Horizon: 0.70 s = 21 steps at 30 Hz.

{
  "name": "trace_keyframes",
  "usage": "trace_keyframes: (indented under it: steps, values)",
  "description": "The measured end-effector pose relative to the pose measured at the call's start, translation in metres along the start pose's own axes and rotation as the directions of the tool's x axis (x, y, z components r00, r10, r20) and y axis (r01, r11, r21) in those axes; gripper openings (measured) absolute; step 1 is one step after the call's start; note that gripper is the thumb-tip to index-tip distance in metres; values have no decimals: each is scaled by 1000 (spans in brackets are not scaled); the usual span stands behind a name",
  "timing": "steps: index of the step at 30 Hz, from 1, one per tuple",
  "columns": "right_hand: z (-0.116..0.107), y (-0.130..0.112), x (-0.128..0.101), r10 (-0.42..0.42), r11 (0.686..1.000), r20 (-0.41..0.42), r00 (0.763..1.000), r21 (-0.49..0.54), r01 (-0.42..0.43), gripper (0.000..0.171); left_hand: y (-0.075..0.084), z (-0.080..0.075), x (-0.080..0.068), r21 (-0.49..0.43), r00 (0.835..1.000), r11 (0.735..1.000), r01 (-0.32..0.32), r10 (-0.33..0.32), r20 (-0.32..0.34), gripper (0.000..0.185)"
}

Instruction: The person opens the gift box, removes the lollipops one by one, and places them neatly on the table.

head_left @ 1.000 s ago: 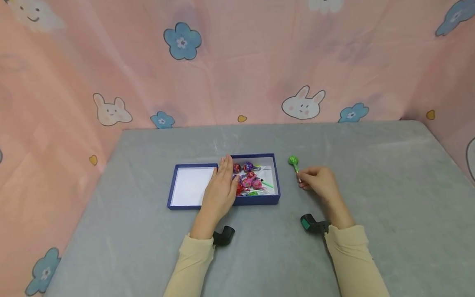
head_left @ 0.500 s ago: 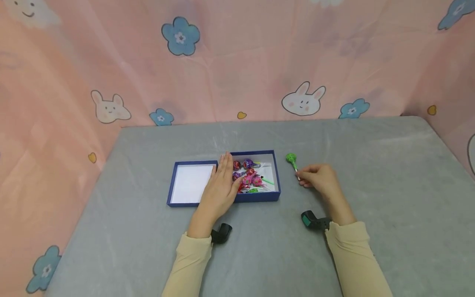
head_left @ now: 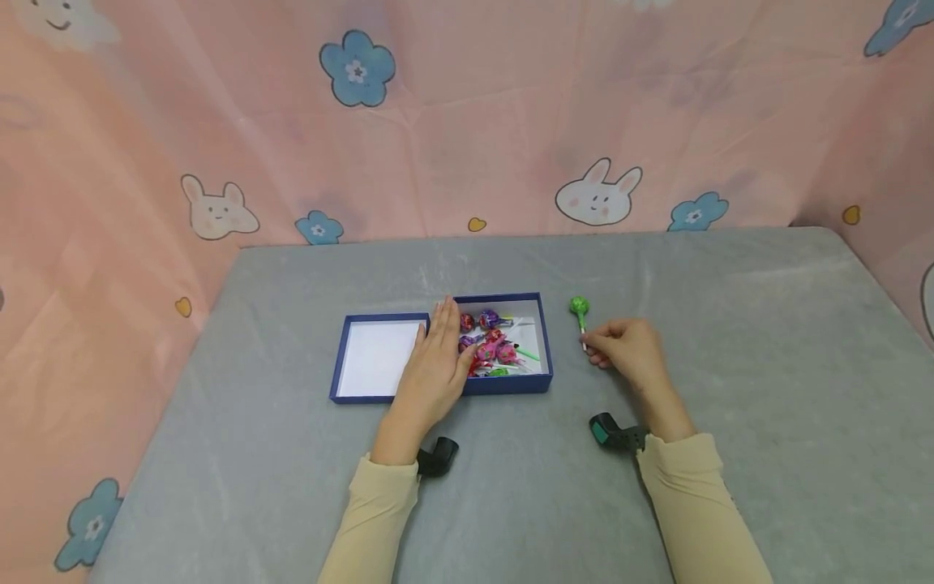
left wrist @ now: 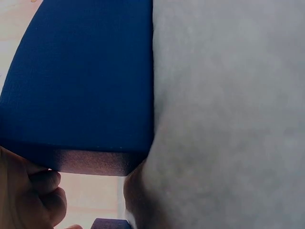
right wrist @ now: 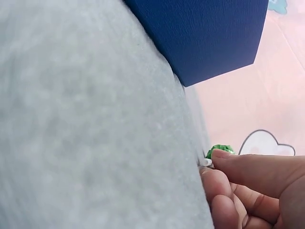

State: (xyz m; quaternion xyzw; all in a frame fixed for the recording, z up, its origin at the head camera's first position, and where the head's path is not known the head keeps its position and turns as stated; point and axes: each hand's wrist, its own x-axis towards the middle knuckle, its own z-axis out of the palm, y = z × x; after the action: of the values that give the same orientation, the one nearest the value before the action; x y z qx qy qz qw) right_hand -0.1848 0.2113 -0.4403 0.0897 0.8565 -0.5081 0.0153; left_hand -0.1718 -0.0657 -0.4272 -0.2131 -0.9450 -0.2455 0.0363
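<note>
A shallow blue box [head_left: 337, 375] with a white floor lies mid-table; its right half holds several wrapped lollipops [head_left: 490, 350]. My left hand [head_left: 434, 369] rests flat across the box's middle with straight fingers. The left wrist view shows the box's blue wall [left wrist: 81, 81] close up. To the right of the box, my right hand [head_left: 627, 350] pinches the white stick of a green lollipop [head_left: 580, 307] that lies on the table. In the right wrist view the green lollipop [right wrist: 219, 149] peeks out above my thumb [right wrist: 257, 167], with the box [right wrist: 209, 33] behind.
A grey cloth covers the table [head_left: 730, 324]. A pink curtain [head_left: 467, 122] with bunnies and blue flowers closes the back and both sides. Black wrist cameras [head_left: 438, 456] sit at my cuffs.
The green lollipop's head has swung slightly right and more upright in my right hand's pinch. The left hand has stayed on the box.
</note>
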Motion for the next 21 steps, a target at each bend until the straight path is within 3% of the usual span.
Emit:
trace_keyframes:
  steps: [21]
  values:
    - [-12,-5,-4,-23,998,50,998,56,20,25,0,0,0,9,1000,1000,-3,3,-9,62]
